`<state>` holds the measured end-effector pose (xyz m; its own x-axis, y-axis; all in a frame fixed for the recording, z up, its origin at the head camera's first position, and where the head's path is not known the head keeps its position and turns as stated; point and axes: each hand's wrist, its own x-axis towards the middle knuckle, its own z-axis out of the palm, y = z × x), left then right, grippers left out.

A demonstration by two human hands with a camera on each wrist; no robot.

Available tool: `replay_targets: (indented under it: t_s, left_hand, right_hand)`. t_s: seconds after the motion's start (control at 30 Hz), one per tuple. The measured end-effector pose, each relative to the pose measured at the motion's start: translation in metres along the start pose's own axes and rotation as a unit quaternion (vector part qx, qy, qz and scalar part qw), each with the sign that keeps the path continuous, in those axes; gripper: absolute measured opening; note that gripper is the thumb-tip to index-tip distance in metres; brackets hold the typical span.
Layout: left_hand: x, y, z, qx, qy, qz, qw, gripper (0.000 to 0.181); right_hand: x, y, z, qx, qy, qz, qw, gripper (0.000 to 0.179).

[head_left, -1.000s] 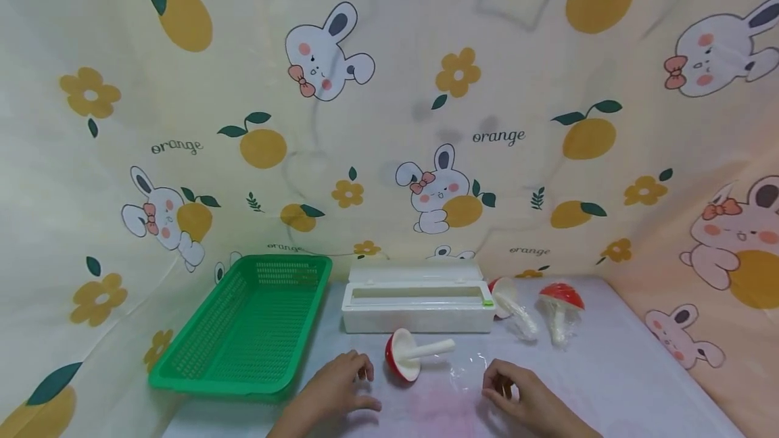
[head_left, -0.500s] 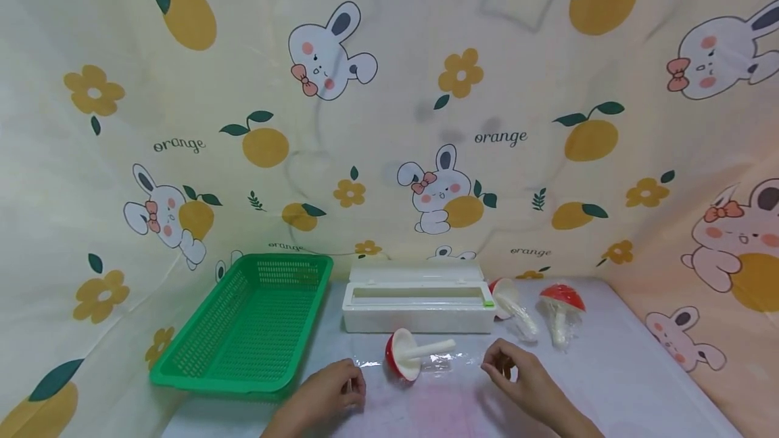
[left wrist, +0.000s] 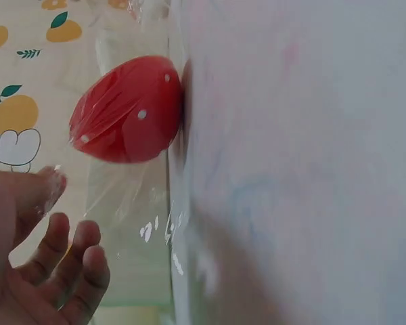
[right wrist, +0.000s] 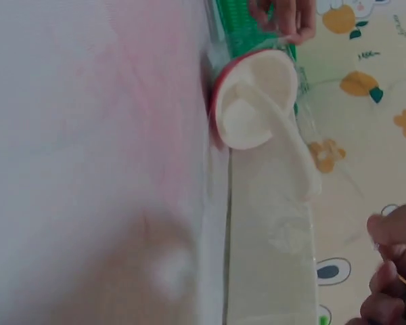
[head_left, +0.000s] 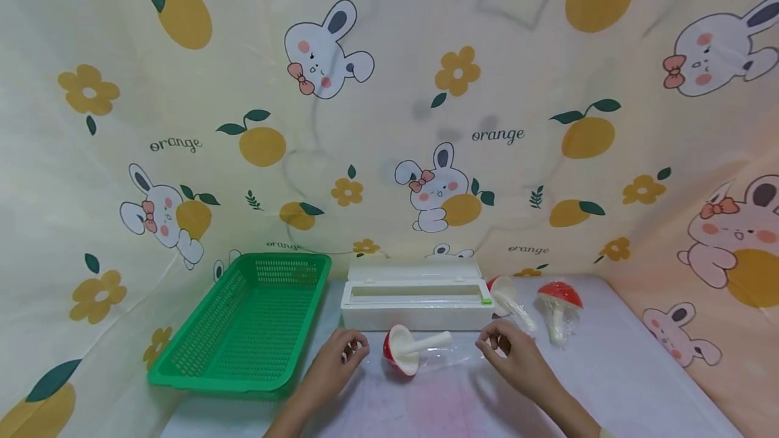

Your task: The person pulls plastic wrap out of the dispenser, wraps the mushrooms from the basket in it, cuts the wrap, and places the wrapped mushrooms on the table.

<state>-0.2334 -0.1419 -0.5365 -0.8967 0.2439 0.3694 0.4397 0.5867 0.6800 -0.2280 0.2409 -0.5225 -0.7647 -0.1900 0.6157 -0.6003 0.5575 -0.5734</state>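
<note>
A toy mushroom [head_left: 399,351] with a red, white-dotted cap and white stem lies on its side on the table. Clear cling film [head_left: 441,357] is drawn around it, creased tight over the cap [left wrist: 125,115] in the left wrist view. At the left of the mushroom, my left hand [head_left: 333,362] pinches one end of the film between thumb and index finger, the other fingers loosely bent. My right hand [head_left: 514,360] pinches the film's opposite end, to the right of the stem. The right wrist view shows the pale hollow underside [right wrist: 247,112] of the cap.
Behind the mushroom stands a white cling film dispenser box [head_left: 416,320] with its lid raised. A green plastic basket [head_left: 225,389] sits at the left. Two film-wrapped toy mushrooms lie at the back right, one [head_left: 514,309] beside the box, another [head_left: 558,297] farther right.
My left hand has gone from spread fingers to pinching the film. Both hands have since moved forward and up, bringing the film up around the mushroom, which stays in place.
</note>
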Motion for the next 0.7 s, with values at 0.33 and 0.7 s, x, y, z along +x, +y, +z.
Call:
replay_targets:
  t_s: [0.33, 0.7]
  left_hand:
    - [0.022, 0.001, 0.023, -0.075, 0.024, -0.014, 0.9968, 0.005]
    - [0.030, 0.006, 0.034, -0.085, 0.021, -0.020, 0.9960, 0.006]
  right_hand:
    - [0.020, -0.002, 0.014, 0.030, -0.026, 0.078, 0.9962, 0.017]
    - [0.032, -0.001, 0.038, 0.035, -0.029, 0.045, 0.9980, 0.024]
